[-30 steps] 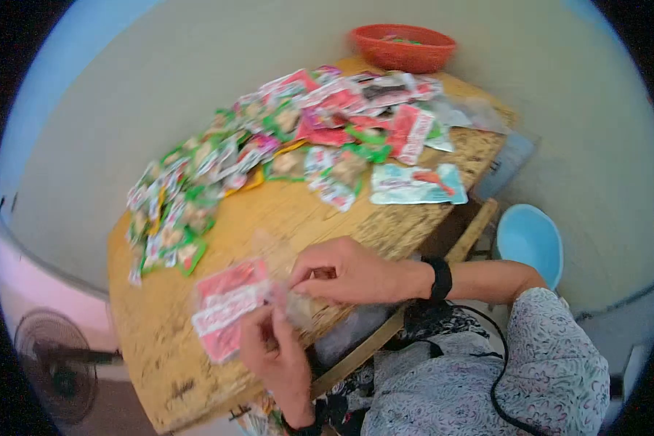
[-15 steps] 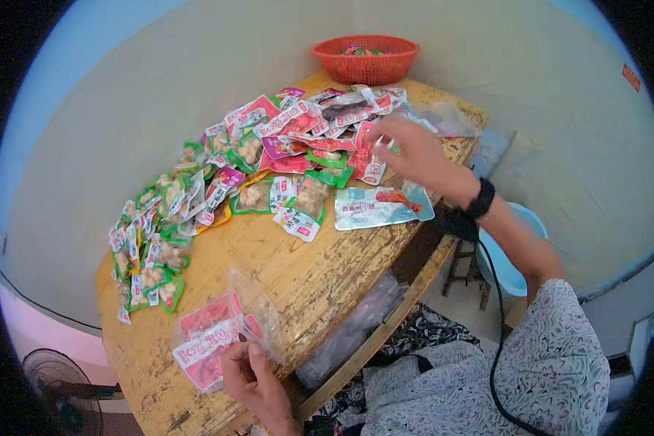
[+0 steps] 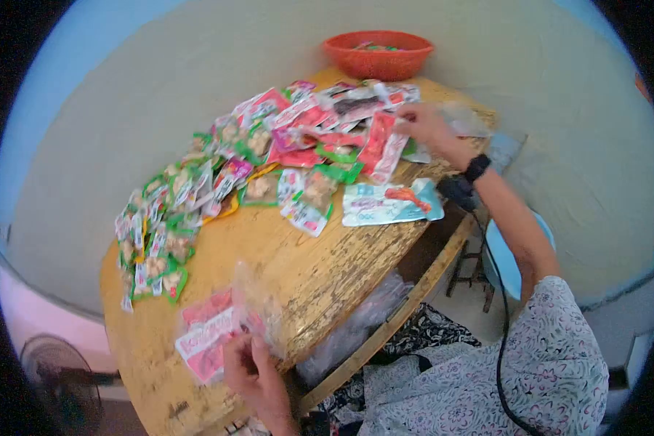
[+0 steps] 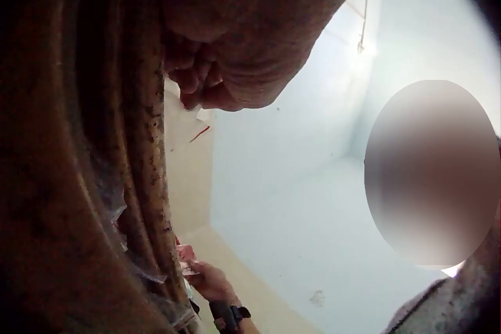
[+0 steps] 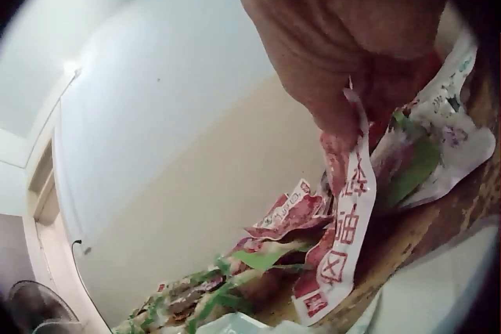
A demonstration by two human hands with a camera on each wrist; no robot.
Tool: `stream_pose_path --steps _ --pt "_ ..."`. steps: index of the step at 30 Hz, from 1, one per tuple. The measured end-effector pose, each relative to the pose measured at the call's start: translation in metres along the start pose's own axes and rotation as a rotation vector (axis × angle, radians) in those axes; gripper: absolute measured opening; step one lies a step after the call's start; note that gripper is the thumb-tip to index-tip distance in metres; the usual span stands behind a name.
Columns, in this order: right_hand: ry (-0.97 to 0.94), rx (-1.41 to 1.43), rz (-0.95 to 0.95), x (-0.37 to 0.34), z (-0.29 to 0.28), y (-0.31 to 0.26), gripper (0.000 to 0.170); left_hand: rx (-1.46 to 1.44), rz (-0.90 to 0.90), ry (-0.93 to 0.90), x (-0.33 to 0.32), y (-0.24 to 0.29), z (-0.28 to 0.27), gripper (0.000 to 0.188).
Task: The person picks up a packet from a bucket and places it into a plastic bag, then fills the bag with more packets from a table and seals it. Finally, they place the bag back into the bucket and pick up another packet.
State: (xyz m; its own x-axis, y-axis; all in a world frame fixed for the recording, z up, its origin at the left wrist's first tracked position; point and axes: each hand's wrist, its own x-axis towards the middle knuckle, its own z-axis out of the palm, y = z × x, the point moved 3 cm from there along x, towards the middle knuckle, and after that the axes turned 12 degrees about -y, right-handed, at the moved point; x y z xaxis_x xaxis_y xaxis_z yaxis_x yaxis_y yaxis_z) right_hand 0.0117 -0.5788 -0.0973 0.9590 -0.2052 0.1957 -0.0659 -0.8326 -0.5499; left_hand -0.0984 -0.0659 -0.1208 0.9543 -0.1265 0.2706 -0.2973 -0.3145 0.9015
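At the near edge of the wooden table (image 3: 305, 261), my left hand (image 3: 258, 374) pinches the rim of a clear plastic bag (image 3: 258, 301). Inside that bag lies a pink-and-white snack packet (image 3: 209, 338). My right hand (image 3: 436, 133) is stretched to the right end of a heap of packets. It pinches the top of another pink-and-white snack packet (image 5: 344, 224), tilted up with its printed white strip facing the right wrist view. Just below sits a light-blue packet (image 3: 392, 202) with a meat picture. Thumb and curled fingertips of the left hand (image 4: 235, 44) show in the left wrist view.
Green-edged packets (image 3: 160, 247) curve along the table's far left side. A red basket (image 3: 378, 57) of small items stands at the back. An open drawer (image 3: 356, 320) with clear plastic bags juts under the front edge. A blue basin (image 3: 509, 254) is at right, a fan (image 3: 58, 370) at left.
From beside the left hand at the bag, my right hand has moved away to the heap and now pinches a pink-and-white packet there. The left hand has stayed at the bag.
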Motion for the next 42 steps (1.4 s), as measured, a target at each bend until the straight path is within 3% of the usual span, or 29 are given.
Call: stream_pose_path --steps 1,3,4,7,9,12,14,16,19,21,23,25,26,29,32,33,35,38,42 --pt "0.042 -0.024 -0.038 -0.006 -0.007 -0.016 0.032 0.028 0.026 0.003 0.002 0.003 0.001 0.006" --pt "0.207 0.253 -0.277 -0.017 -0.013 -0.034 0.022 0.117 0.076 0.022 0.001 0.002 -0.001 0.007" --pt "0.202 0.417 -0.313 -0.020 -0.014 -0.047 0.018 0.175 0.110 0.032 0.002 -0.002 -0.001 0.009" --pt "0.430 0.300 -0.229 -0.053 -0.021 -0.117 0.018 0.180 0.201 0.020 0.004 -0.001 -0.002 0.019" --pt "0.393 0.348 -0.348 -0.061 -0.019 -0.133 0.018 0.229 0.234 0.016 -0.001 0.011 -0.005 0.028" --pt "0.150 0.364 -0.620 -0.086 -0.005 -0.180 0.017 0.314 0.308 -0.012 -0.007 0.042 -0.005 0.037" --pt "-0.239 0.358 -0.879 -0.108 0.010 -0.226 0.016 0.268 0.323 -0.040 -0.009 0.061 -0.002 0.041" --pt "-0.494 0.307 -1.052 -0.125 0.023 -0.266 0.015 0.199 0.368 -0.061 -0.009 0.069 0.007 0.045" --pt "-0.599 0.368 -1.172 -0.139 0.047 -0.291 0.015 0.138 0.454 -0.168 -0.010 0.063 0.012 0.045" --pt "-0.566 0.344 -1.184 -0.138 0.056 -0.293 0.021 0.124 0.487 -0.208 -0.009 0.057 0.014 0.037" --pt "-0.491 0.416 -1.037 -0.136 0.064 -0.293 0.033 0.119 0.488 -0.177 -0.009 0.054 0.012 0.026" --pt "-0.374 0.572 -0.726 -0.139 0.071 -0.285 0.050 -0.138 0.140 -0.043 -0.013 0.055 0.005 0.017" --pt "-0.418 0.642 -0.645 -0.140 0.076 -0.278 0.055 -0.266 -0.037 0.023 -0.015 0.052 0.002 0.014" --pt "-0.620 0.761 -0.409 -0.148 0.091 -0.257 0.068 -0.541 -0.122 0.108 -0.009 0.046 -0.005 0.016" --pt "-0.633 1.177 -0.265 -0.170 0.115 -0.253 0.061 -0.579 -0.078 0.115 -0.004 0.046 0.004 0.019" --pt "-0.598 1.277 -0.223 -0.172 0.117 -0.254 0.049 -0.610 -0.080 0.074 -0.003 0.045 0.007 0.020" --pt "-0.612 1.198 -0.179 -0.170 0.110 -0.248 0.041 -0.668 -0.087 -0.006 -0.002 0.045 0.012 0.023" --pt "-0.522 1.134 -0.109 -0.158 0.096 -0.235 0.033 -0.527 -0.014 0.099 0.003 0.048 0.013 0.031" --pt "-0.302 1.045 -0.062 -0.145 0.073 -0.215 0.032 0.290 0.185 0.183 0.010 0.053 -0.001 0.045"
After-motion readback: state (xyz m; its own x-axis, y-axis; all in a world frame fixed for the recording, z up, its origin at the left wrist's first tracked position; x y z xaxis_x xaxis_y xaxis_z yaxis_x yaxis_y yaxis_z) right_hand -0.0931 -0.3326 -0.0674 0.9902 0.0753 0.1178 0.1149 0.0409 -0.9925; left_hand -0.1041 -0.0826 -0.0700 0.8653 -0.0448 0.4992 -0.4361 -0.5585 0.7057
